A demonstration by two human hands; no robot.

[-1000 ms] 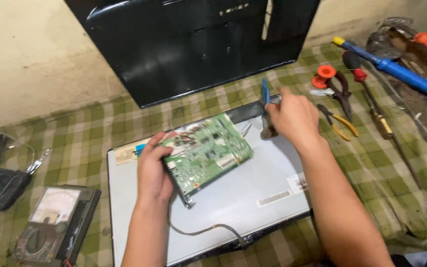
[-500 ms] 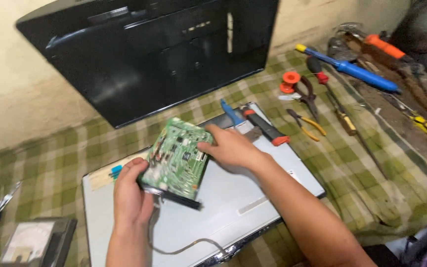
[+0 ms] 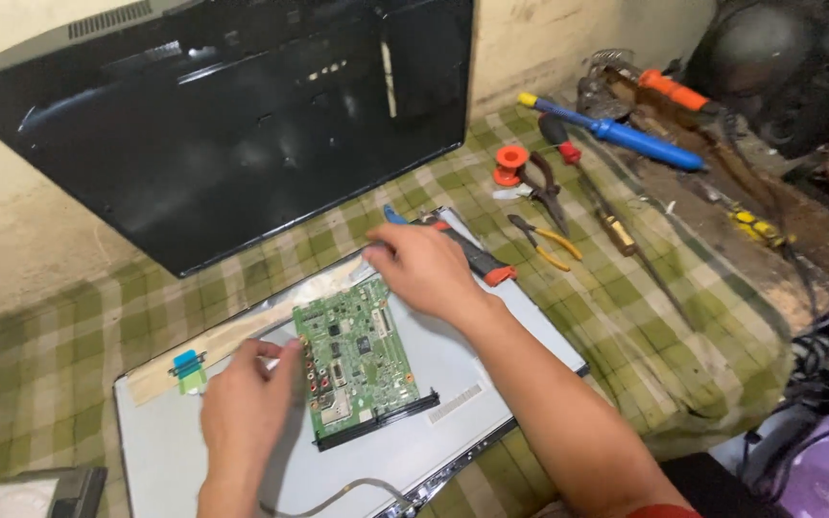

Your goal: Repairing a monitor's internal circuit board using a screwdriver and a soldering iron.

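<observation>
both hands on the green circuit board [image 3: 359, 358], which lies flat on the grey panel back [image 3: 491, 355]. left hand [image 3: 242, 414] fingers curled on the board's left edge, right hand [image 3: 422, 269] fingers spread at its top corner. risk: board slides and strains the cable [image 3: 338, 494] below it.

Grey screen panel [image 3: 491, 369] lying flat

I note a black back cover [image 3: 232, 125] leaning upright against the wall at the table's far edge. Toward the far right corner lie a blue-handled screwdriver [image 3: 626, 134], an orange solder spool [image 3: 509, 161], dark pliers [image 3: 544, 187] and yellow-handled cutters [image 3: 547, 242]. A green checked cloth [image 3: 683, 336] covers the table.
</observation>
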